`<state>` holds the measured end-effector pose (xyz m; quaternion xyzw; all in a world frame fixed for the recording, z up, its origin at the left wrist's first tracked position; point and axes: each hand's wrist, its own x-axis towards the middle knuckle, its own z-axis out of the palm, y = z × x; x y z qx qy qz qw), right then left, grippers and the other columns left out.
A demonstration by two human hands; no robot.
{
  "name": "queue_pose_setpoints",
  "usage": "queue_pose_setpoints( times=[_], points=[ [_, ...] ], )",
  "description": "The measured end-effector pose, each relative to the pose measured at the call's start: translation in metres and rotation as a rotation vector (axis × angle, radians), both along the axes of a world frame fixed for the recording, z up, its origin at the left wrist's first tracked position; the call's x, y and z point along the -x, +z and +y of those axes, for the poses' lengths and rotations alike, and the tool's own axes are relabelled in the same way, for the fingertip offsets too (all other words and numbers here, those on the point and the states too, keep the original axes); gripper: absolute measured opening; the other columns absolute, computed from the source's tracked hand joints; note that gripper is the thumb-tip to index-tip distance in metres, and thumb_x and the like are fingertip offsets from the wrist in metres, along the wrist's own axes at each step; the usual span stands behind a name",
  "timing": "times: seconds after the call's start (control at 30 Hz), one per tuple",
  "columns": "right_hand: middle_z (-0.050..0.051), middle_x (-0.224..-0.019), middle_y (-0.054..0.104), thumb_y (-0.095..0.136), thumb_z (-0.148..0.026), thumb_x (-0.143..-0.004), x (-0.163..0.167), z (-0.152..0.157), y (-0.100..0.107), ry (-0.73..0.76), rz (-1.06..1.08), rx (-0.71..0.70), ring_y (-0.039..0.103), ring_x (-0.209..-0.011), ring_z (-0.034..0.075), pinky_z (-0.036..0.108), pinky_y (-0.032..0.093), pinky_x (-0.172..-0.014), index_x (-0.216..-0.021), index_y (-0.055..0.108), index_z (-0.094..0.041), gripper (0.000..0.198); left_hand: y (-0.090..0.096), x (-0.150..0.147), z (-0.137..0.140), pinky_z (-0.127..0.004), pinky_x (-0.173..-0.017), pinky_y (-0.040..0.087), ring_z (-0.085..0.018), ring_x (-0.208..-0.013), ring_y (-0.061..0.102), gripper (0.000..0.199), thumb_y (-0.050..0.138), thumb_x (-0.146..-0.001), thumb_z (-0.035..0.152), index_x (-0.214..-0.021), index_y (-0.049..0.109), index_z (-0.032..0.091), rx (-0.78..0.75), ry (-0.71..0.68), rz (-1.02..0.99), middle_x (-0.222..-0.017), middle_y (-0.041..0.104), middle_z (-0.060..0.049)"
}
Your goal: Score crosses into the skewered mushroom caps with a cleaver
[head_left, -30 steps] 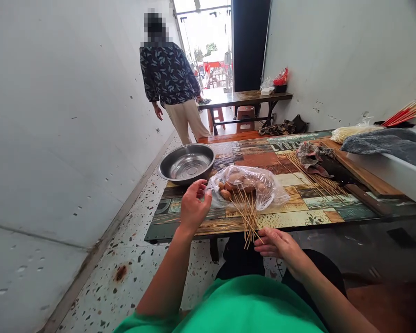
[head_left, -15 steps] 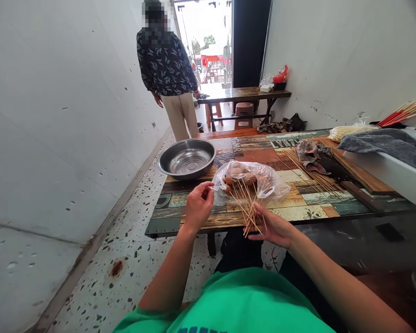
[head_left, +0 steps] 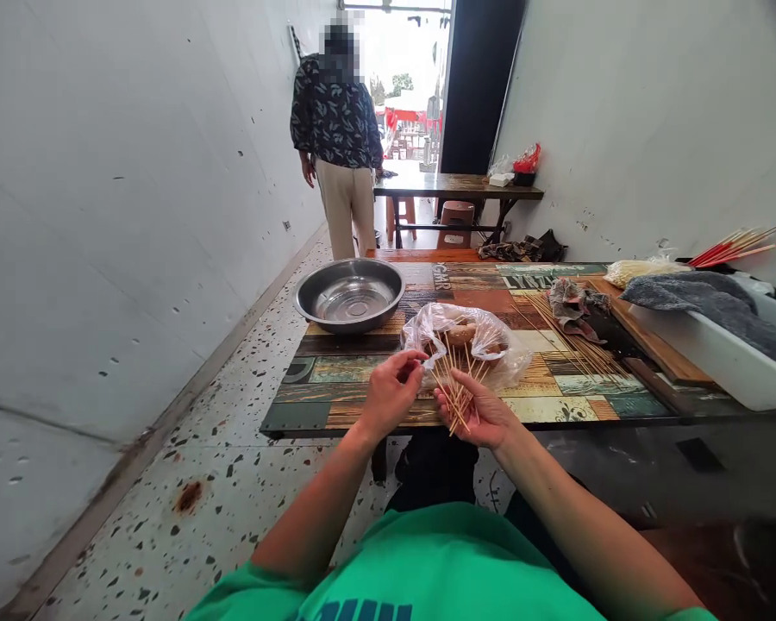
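Note:
A bundle of bamboo skewers (head_left: 456,398) fans out from my right hand (head_left: 485,416), whose fingers are closed round the lower ends. Their upper ends lie over the mouth of a clear plastic bag (head_left: 514,354). Brown, rounded food pieces (head_left: 460,335) show inside that bag; their exact kind I cannot make out. Left of the skewers, my left hand (head_left: 396,388) pinches the whitish edge of the bag between thumb and fingers. A wide steel basin (head_left: 350,297) stands just beyond my left hand.
More loose skewers (head_left: 566,336) and a crumpled rag (head_left: 578,306) lie on the patterned table (head_left: 355,414). A wooden board (head_left: 660,336) and a white tub (head_left: 743,362) with a grey towel (head_left: 698,297) are at right. A person (head_left: 336,129) stands beyond, near another table (head_left: 440,183).
Both hands have moved closer together, with the skewers shifting left. The bag's opening is drawn wider around the food. The person at the back has stepped farther away.

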<state>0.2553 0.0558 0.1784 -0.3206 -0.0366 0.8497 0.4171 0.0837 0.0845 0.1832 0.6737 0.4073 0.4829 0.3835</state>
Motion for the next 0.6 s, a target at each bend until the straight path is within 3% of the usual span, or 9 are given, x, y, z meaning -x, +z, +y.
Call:
queue_pose_setpoints(
  times=[0.1, 0.2, 0.27, 0.4, 0.5, 0.6],
  points=[
    [0.006, -0.069, 0.069, 0.048, -0.018, -0.092, 0.003, 0.005, -0.003, -0.003, 0.064, -0.06, 0.057, -0.047, 0.008, 0.017, 0.049, -0.046, -0.09, 0.06, -0.007, 0.017, 0.002, -0.006, -0.008, -0.023, -0.068, 0.048, -0.011, -0.068, 0.059, 0.02, 0.057, -0.085, 0.025, -0.102, 0.065, 0.017, -0.035, -0.06, -0.007, -0.081, 0.064, -0.002],
    [0.001, -0.066, 0.064, 0.049, -0.028, -0.094, -0.003, 0.009, -0.006, -0.012, 0.115, -0.116, 0.046, -0.039, 0.004, 0.015, 0.041, -0.038, -0.087, 0.061, -0.009, 0.023, 0.004, -0.008, -0.014, -0.025, -0.073, 0.049, -0.013, -0.074, 0.06, 0.021, 0.055, -0.086, 0.025, -0.103, 0.065, 0.018, -0.119, -0.095, 0.064, -0.085, 0.065, -0.004],
    [-0.003, -0.063, 0.061, 0.05, -0.032, -0.095, -0.01, 0.011, -0.01, -0.003, 0.129, -0.135, 0.041, -0.036, 0.002, 0.014, 0.037, -0.035, -0.083, 0.06, -0.011, 0.026, 0.003, -0.008, -0.017, -0.028, -0.079, 0.049, -0.016, -0.081, 0.061, 0.022, 0.052, -0.088, 0.024, -0.105, 0.066, 0.018, -0.169, -0.194, 0.14, -0.091, 0.066, -0.006],
    [-0.004, -0.062, 0.06, 0.053, -0.03, -0.095, -0.025, 0.014, -0.02, 0.079, 0.09, -0.124, 0.052, -0.044, 0.006, 0.018, 0.046, -0.044, -0.082, 0.061, -0.012, 0.024, -0.002, -0.009, -0.019, -0.031, -0.085, 0.048, -0.019, -0.092, 0.061, 0.026, 0.047, -0.089, 0.02, -0.106, 0.066, 0.02, -0.228, -0.384, 0.233, -0.096, 0.067, -0.008],
    [-0.001, -0.067, 0.064, 0.054, -0.034, -0.094, -0.03, 0.016, -0.025, 0.117, 0.058, -0.133, 0.06, -0.054, 0.009, 0.02, 0.053, -0.051, -0.085, 0.062, -0.011, 0.025, -0.001, -0.009, -0.02, -0.029, -0.083, 0.047, -0.019, -0.09, 0.061, 0.027, 0.047, -0.089, 0.019, -0.108, 0.066, 0.02, -0.222, -0.401, 0.228, -0.096, 0.067, -0.008],
    [-0.001, -0.071, 0.065, 0.057, -0.033, -0.093, -0.031, 0.018, -0.03, 0.124, 0.062, -0.19, 0.06, -0.054, 0.007, 0.017, 0.052, -0.049, -0.084, 0.062, -0.011, 0.025, 0.0, -0.01, -0.022, -0.028, -0.08, 0.047, -0.018, -0.087, 0.062, 0.028, 0.047, -0.089, 0.022, -0.11, 0.065, 0.02, -0.18, -0.394, 0.231, -0.098, 0.067, -0.009]
  ],
)
